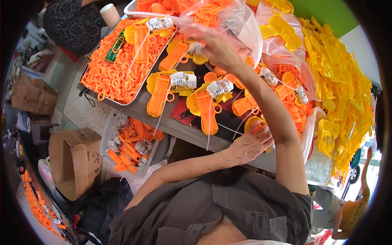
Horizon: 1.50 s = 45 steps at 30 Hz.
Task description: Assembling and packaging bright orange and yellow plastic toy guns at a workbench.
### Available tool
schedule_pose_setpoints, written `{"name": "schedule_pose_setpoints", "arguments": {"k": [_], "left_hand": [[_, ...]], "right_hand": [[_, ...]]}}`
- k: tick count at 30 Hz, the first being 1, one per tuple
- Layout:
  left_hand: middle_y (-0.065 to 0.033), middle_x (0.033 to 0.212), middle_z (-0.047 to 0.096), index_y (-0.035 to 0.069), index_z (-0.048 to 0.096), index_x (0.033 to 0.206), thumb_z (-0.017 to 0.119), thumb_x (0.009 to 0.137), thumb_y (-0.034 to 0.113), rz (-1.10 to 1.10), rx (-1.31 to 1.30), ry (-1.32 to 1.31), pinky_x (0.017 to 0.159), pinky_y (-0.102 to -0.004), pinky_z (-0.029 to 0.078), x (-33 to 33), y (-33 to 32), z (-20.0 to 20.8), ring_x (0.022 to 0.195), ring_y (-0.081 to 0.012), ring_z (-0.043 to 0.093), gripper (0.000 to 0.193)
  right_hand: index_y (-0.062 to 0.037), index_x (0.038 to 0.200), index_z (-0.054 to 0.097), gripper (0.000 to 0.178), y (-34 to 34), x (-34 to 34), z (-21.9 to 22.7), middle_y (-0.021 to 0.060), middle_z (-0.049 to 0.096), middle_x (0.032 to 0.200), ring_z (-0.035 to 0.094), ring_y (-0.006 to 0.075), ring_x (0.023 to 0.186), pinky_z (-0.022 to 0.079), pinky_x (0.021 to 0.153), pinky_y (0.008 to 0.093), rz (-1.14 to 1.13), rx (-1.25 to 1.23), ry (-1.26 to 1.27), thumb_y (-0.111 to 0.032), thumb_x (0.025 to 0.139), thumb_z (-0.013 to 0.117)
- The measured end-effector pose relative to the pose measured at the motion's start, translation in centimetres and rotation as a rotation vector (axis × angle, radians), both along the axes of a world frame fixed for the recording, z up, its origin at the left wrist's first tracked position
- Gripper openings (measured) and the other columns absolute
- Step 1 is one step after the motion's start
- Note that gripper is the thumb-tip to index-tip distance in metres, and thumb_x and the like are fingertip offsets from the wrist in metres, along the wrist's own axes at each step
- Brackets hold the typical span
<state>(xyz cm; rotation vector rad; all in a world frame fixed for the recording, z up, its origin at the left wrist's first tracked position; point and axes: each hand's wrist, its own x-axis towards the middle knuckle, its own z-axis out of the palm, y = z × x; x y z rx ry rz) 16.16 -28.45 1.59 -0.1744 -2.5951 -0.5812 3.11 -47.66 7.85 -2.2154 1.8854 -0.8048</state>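
My left hand (250,145) is near the table's front edge, its fingers curled on a toy-gun piece (256,123) of yellow and orange plastic, mostly hidden. My right arm reaches across to the back, and my right hand (218,47), smeared by motion, is at the white cylinder of a toy gun (174,56). Whether it grips that toy cannot be made out. Similar toy guns, with yellow shell, orange handle, clear-and-white cylinder and pale strip, lie on the table: one at the left (159,94), one at the centre (207,110), others to the right (246,104).
A metal tray (134,98) heaped with orange rings stands at the left; one toy gun and a green piece lie on the rings. Below it, a clear bin (107,141) holds orange parts. Yellow shells (332,77) pile high at the right. A cardboard box (75,163) stands on the floor.
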Motion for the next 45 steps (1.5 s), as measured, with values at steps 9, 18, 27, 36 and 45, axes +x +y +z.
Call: {"name": "schedule_pose_setpoints", "arguments": {"k": [9,18,27,36,45], "left_hand": [[-0.0064,0.143,0.044,0.007,0.052,0.137,0.056,0.089,0.016,0.002,0.084,0.057,0.115,-0.0468,0.025,0.1,-0.5,0.5,0.136,-0.0248,0.038,0.049],[-0.0083,0.143,0.046,0.004,0.052,0.137,0.053,0.090,0.018,-0.014,0.083,0.048,0.116,-0.0498,0.025,0.1,-0.7,0.4,0.136,-0.0273,0.038,0.049],[-0.0065,0.143,0.045,0.006,0.051,0.138,0.058,0.088,0.018,-0.009,0.058,0.038,0.112,-0.0488,0.028,0.1,-0.4,0.3,0.134,-0.0246,0.039,0.051],[-0.0059,0.144,0.046,0.007,0.053,0.136,0.060,0.091,0.022,0.004,0.068,0.052,0.113,-0.0494,0.027,-0.1,-0.3,0.4,0.132,-0.0242,0.041,0.048],[-0.0033,0.143,0.048,0.009,0.055,0.135,0.062,0.088,0.022,0.061,-0.014,0.017,0.113,-0.0473,0.028,0.1,-0.9,0.7,0.134,-0.0233,0.041,0.049]], "right_hand": [[-0.0086,0.108,0.065,0.029,-1.8,-10.1,0.0,0.0124,0.048,0.141,0.037,0.0367,0.135,0.030,0.113,0.0478,-0.087,-0.018,0.405,-0.013,0.079,0.066],[-0.0203,0.104,0.074,0.028,0.5,-7.3,2.0,0.0081,0.032,0.158,0.026,0.0299,0.145,0.017,0.119,0.0478,-0.054,0.330,0.775,-0.014,0.077,0.068],[-0.0197,0.103,0.070,0.024,0.7,-13.8,1.6,-0.0003,0.049,0.141,0.043,0.0210,0.132,0.033,0.113,0.0370,-0.044,-0.080,1.032,-0.021,0.082,0.059],[-0.0171,0.104,0.071,0.023,1.8,-14.6,2.7,0.0011,0.054,0.138,0.048,0.0224,0.129,0.037,0.110,0.0387,-0.034,-0.118,0.975,-0.018,0.086,0.058],[-0.0073,0.118,0.068,0.026,4.1,-12.2,7.7,0.0067,0.072,0.107,0.066,0.0173,0.100,0.052,0.088,0.0318,0.116,0.143,-0.057,-0.019,0.095,0.063]]}}
